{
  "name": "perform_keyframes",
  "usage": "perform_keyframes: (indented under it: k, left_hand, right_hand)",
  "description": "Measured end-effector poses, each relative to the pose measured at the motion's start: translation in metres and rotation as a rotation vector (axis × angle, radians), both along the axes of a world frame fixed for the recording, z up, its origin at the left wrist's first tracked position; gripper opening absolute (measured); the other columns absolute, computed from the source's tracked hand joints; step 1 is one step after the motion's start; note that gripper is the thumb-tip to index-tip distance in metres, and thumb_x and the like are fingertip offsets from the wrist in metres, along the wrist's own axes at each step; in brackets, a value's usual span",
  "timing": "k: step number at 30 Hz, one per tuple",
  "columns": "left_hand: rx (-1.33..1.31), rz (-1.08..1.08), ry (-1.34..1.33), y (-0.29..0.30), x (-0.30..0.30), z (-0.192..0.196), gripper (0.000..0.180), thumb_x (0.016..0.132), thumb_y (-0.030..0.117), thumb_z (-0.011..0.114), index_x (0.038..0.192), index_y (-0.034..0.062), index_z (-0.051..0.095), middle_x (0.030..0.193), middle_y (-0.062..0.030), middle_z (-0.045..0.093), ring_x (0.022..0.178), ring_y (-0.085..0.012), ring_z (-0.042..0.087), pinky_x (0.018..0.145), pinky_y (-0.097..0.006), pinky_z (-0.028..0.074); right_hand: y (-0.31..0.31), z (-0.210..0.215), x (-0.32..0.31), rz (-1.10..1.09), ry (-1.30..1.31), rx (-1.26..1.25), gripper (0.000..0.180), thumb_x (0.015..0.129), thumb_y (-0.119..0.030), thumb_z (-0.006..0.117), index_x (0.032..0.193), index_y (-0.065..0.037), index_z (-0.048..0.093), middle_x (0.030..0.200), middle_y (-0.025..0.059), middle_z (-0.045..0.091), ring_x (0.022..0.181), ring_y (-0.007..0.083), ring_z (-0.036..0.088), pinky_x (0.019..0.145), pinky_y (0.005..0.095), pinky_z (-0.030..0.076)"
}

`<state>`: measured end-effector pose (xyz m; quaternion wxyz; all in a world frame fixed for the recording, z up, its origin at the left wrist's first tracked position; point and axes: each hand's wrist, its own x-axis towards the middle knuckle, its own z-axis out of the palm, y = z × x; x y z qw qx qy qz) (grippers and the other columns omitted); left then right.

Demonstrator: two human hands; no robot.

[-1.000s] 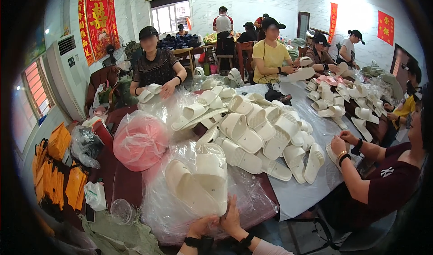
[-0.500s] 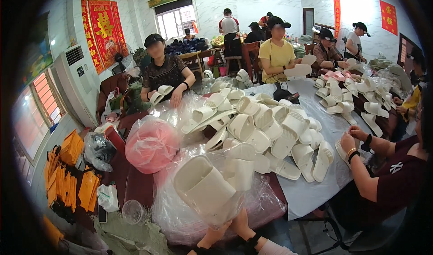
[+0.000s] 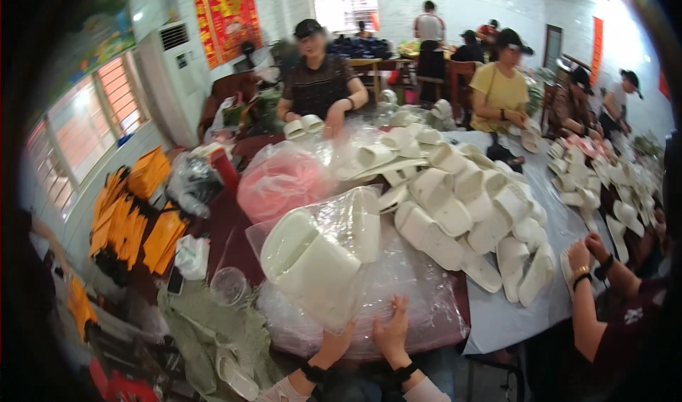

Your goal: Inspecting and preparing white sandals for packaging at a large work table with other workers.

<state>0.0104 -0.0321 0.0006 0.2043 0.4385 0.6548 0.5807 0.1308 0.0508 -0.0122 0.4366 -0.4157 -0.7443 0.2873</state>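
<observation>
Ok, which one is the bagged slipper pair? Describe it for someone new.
Find the dark red table, then the left hand at its near side. That hand holds a clear bag containing two white slippers. The bag sets this pair apart from the loose slippers heaped to its right.

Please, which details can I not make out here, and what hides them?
In the head view:
Left grip: whether it holds the clear bag; blurred at its edge.
Slippers inside: undersides, facing away.
Pink bag: contents, behind cloudy plastic.
Co-worker in maroon: head, cut off at dark right edge.
</observation>
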Motion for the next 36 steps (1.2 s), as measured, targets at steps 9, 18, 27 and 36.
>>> perform_keyframes:
  k: [9, 18, 27, 36]
  left_hand:
    - [-0.081, 0.337, 0.679, -0.030, -0.031, -0.003, 0.017, 0.086, 0.007, 0.061, 0.100, -0.0026, 0.063, 0.088, -0.0165, 0.063, 0.082, -0.0324, 0.060, 0.077, -0.038, 0.048]
    - [0.093, 0.910, -0.398, -0.075, -0.110, 0.047, 0.031, 0.096, 0.032, 0.049, 0.090, 0.0024, 0.057, 0.080, -0.0002, 0.052, 0.073, -0.0128, 0.050, 0.068, -0.027, 0.042]
    - [0.546, 1.339, -0.486, -0.172, -0.191, -0.054, 0.024, 0.089, 0.020, 0.058, 0.102, 0.0030, 0.047, 0.096, -0.0052, 0.049, 0.086, -0.0170, 0.047, 0.075, -0.030, 0.037]
    - [0.291, 1.363, -0.241, -0.186, -0.108, -0.085, 0.021, 0.084, 0.011, 0.057, 0.102, 0.0010, 0.053, 0.085, -0.0065, 0.058, 0.073, -0.0176, 0.054, 0.065, -0.029, 0.044]
  right_hand:
    - [-0.004, 0.005, -0.003, 0.029, 0.114, -0.087, 0.085, 0.075, 0.004, 0.059, 0.145, -0.001, 0.011, 0.133, 0.0246, 0.042, 0.120, 0.0356, 0.046, 0.102, 0.0401, 0.034]
    - [0.002, 0.004, -0.002, 0.015, 0.127, -0.098, 0.087, 0.075, 0.006, 0.057, 0.146, -0.005, 0.008, 0.136, 0.0235, 0.040, 0.120, 0.0339, 0.045, 0.104, 0.0400, 0.032]
    - [-0.005, 0.003, -0.006, 0.038, 0.085, -0.066, 0.084, 0.073, 0.005, 0.058, 0.144, 0.002, 0.013, 0.134, 0.0237, 0.042, 0.122, 0.0359, 0.043, 0.105, 0.0420, 0.030]
    - [0.000, 0.000, 0.003, 0.010, 0.061, -0.031, 0.085, 0.073, 0.005, 0.058, 0.145, -0.001, 0.013, 0.133, 0.0239, 0.043, 0.121, 0.0363, 0.044, 0.104, 0.0420, 0.032]
